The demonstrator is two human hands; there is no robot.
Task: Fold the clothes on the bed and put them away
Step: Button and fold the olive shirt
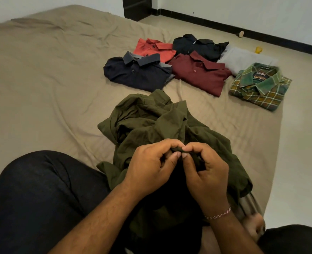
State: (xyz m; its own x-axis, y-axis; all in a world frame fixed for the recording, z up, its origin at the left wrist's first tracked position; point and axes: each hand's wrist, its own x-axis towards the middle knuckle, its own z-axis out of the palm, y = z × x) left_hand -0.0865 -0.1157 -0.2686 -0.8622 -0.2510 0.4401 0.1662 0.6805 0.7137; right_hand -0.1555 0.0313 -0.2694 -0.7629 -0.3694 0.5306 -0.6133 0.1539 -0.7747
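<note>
An olive green shirt (151,120) lies crumpled on the bed (41,79) in front of me and over my lap. My left hand (149,165) and my right hand (204,167) meet at its near edge. Each pinches a small bit of the green cloth between thumb and fingertips, tips almost touching. Farther back lie several folded shirts: a navy one (138,74), an orange one (155,47), a black one (197,44), a maroon one (201,74), a grey one (243,59) and a green plaid one (261,87).
My knees in dark trousers (38,189) fill the lower left and lower right corner. The bed's right edge meets a pale tiled floor (301,143). A small yellow object (258,49) and a wooden piece (241,33) lie on the floor by the wall.
</note>
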